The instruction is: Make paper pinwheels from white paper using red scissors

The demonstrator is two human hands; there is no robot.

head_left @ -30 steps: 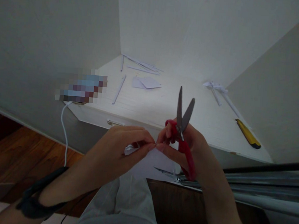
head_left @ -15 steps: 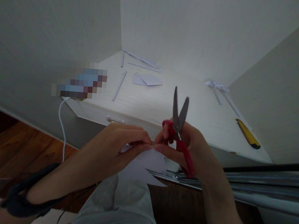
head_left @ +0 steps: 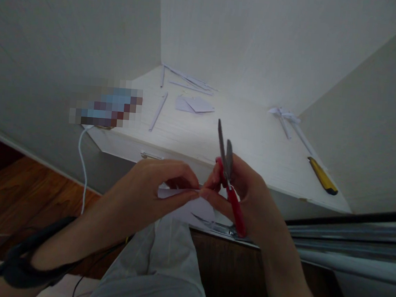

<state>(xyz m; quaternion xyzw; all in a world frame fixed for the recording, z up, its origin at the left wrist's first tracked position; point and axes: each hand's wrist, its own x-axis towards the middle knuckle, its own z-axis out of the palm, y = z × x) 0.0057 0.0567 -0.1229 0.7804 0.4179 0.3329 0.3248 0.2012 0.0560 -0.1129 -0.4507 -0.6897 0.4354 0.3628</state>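
Note:
Between both hands, over my lap, is a sheet of white paper (head_left: 198, 210). My left hand (head_left: 167, 187) pinches its upper edge between thumb and fingertips. Right beside that pinch, my right hand (head_left: 234, 192) grips the paper too, thumb tip almost against the left thumb. Red-handled scissors (head_left: 236, 208) hang on the right hand's fingers, blades parted and pointing up and away from me. The paper's lower part is partly hidden behind the left hand.
On the white desk (head_left: 247, 129) lie cut paper pieces (head_left: 197, 105), a paper strip (head_left: 158, 112) and several thin strips (head_left: 191, 81). At right are a paper bundle (head_left: 284, 115) and a yellow cutter knife (head_left: 322, 175). A blurred device (head_left: 108, 107) with a white cable (head_left: 82, 167) sits left.
The paper's pointed lower part has swung up and back, showing less below the hands. The scissors have tilted left with the right hand. Both hands stay pinched together.

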